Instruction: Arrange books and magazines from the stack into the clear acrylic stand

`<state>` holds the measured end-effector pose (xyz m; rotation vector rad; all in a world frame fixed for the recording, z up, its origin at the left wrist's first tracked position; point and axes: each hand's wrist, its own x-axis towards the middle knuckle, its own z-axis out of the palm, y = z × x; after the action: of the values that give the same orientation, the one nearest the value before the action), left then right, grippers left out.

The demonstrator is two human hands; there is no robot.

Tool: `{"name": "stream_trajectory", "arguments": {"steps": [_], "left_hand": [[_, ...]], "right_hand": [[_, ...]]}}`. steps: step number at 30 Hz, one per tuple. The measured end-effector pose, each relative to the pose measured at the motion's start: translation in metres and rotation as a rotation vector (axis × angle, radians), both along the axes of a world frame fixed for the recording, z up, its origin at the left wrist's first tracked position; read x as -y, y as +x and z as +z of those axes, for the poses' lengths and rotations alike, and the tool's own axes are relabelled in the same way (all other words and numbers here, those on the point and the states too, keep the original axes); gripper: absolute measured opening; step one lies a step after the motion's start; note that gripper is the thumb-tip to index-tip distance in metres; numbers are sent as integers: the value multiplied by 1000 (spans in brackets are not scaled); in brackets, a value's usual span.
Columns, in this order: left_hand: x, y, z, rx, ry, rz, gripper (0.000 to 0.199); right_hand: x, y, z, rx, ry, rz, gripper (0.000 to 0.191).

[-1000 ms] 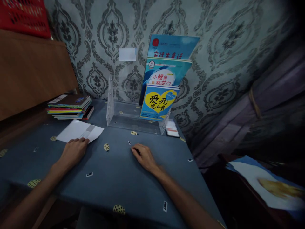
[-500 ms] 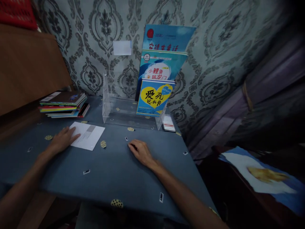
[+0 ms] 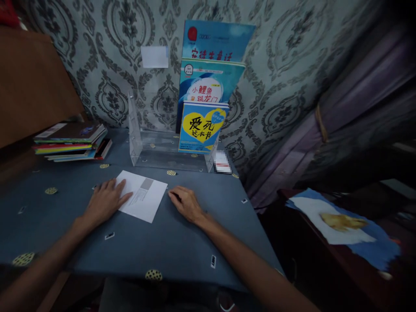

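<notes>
My left hand (image 3: 105, 199) lies with fingers stretched out and apart on the left edge of a flat white booklet or card (image 3: 150, 203), thumb on top. A grey box and fine print show on its upper face. Just right of the card rests my right hand (image 3: 186, 203), loosely curled with nothing visible in it, apart from the card. Behind both hands a clear tiered acrylic stand (image 3: 165, 160) holds several blue books on its right side, a blue and yellow book (image 3: 203, 128) in front. Its left side bears none.
A stack of books (image 3: 73, 136) lies at the back left. A phone-like item with a pixelated face (image 3: 222, 162) sits by the stand's right foot. A white label (image 3: 154, 57) shows above the stand's left side. Right of the table's edge, a blue and white cloth (image 3: 341, 221) lies on dark furniture.
My left hand has slid the white card to the right across the tablecloth, closer to my right hand. My right hand stays nearly in place. The view has shifted slightly.
</notes>
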<state>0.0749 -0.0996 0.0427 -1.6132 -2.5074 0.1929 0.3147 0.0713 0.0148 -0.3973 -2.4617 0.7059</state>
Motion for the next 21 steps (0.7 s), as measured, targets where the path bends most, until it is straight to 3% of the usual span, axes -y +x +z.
{"name": "stream_trajectory", "arguments": {"steps": [4, 9, 14, 21], "left_hand": [[-20, 35, 11, -131, -25, -89, 63], [-49, 69, 15, -117, -34, -188, 61], [-72, 88, -2, -59, 36, -373, 45], [-80, 75, -33, 93, 235, -499, 41]], "right_hand": [[5, 4, 5, -76, 91, -10, 20], [9, 7, 9, -69, 210, 49, 21], [8, 9, 9, 44, 205, 44, 18], [3, 11, 2, 129, 148, 13, 32]]}}
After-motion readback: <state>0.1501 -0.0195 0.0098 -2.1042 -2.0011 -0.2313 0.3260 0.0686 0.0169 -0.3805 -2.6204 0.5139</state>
